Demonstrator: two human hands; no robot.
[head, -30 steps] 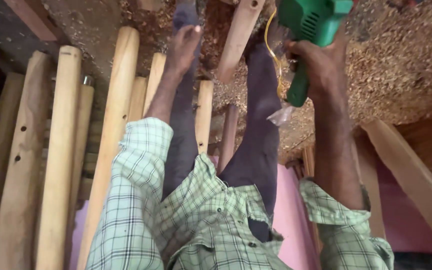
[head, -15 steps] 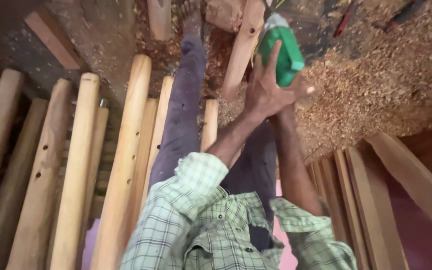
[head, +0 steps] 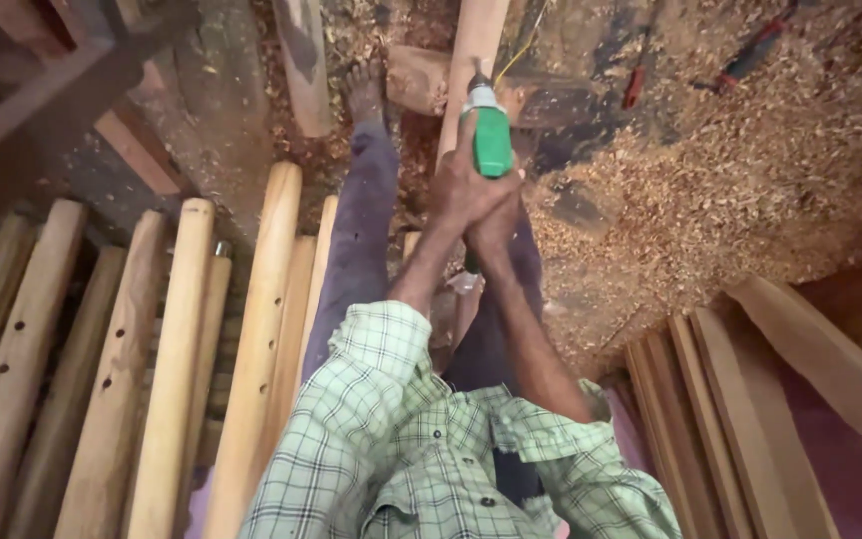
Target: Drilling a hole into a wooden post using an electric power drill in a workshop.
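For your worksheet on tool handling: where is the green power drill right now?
In the head view, upper centre, the green power drill is gripped by both hands, its tip on the pale wooden post.

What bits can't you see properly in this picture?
Head view:
- Drill tip: the green drill points away at the wooden pole, so where it meets the wood is too small to tell.
- Right hand: mostly covered by the left hand.
- Drill handle: wrapped by both hands.
- Right foot: hidden behind the hands and drill.
- Wooden pole's far end: cut off by the top edge.
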